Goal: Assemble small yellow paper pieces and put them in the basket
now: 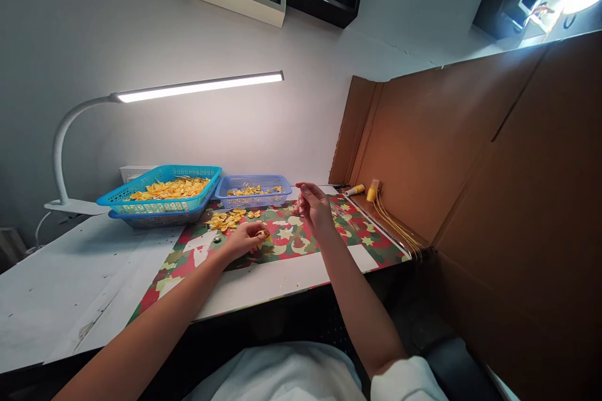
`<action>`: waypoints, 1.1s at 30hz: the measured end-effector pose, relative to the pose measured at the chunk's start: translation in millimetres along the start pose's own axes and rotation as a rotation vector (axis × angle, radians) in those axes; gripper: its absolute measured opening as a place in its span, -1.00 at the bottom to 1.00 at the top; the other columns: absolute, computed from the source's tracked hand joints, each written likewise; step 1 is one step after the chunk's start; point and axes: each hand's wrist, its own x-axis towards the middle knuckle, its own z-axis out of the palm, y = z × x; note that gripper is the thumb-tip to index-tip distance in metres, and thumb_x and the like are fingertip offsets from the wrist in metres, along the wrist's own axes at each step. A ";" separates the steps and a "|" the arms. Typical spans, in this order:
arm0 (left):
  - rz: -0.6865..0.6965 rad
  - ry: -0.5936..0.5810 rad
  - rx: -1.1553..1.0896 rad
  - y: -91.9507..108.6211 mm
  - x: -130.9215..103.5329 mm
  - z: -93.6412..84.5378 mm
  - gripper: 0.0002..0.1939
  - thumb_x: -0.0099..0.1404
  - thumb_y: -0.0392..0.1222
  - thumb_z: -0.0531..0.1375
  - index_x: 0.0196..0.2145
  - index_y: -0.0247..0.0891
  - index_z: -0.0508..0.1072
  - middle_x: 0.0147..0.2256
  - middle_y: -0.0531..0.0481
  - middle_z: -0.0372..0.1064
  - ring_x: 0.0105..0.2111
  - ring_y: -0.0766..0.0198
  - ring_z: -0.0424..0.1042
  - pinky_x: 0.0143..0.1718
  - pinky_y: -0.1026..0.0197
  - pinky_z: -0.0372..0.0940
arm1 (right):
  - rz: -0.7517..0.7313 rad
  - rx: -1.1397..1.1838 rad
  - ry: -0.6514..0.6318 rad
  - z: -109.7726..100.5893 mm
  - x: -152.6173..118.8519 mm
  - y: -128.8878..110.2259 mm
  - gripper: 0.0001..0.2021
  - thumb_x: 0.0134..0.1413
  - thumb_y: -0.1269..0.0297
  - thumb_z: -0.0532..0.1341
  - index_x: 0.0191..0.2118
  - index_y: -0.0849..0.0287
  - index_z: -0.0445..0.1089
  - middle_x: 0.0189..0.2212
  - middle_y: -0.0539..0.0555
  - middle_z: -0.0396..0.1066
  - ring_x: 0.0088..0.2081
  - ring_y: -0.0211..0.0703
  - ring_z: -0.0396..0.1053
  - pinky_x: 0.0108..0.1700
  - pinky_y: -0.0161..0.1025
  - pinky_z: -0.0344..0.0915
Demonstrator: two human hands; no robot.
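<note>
Yellow piece (266, 234) — pinched in my left grip (244, 240) over the desk (89, 276), near the loose pile (226, 220) — single-piece handling, I judge, so the next move calls for light pressure; whether my raised right grip (314, 205) holds anything, I cannot tell.

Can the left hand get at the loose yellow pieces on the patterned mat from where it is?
Probably yes: the left hand is close beside the loose yellow pieces, and nothing visible stands between. It does, though, seem to hold a small yellow piece.
</note>
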 end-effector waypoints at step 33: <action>-0.084 0.028 0.018 -15.9 8.7 1.0 -0.69 0.00 0.06 0.24 -0.52 -0.29 0.46 -0.74 0.15 0.20 -0.73 0.39 0.18 -0.66 0.34 0.09 | -0.104 -0.085 -0.033 10.2 6.6 12.9 -0.76 -0.13 0.07 0.32 -0.36 0.11 0.45 -0.65 -0.15 0.14 -0.60 -0.43 0.13 -0.46 -0.40 0.27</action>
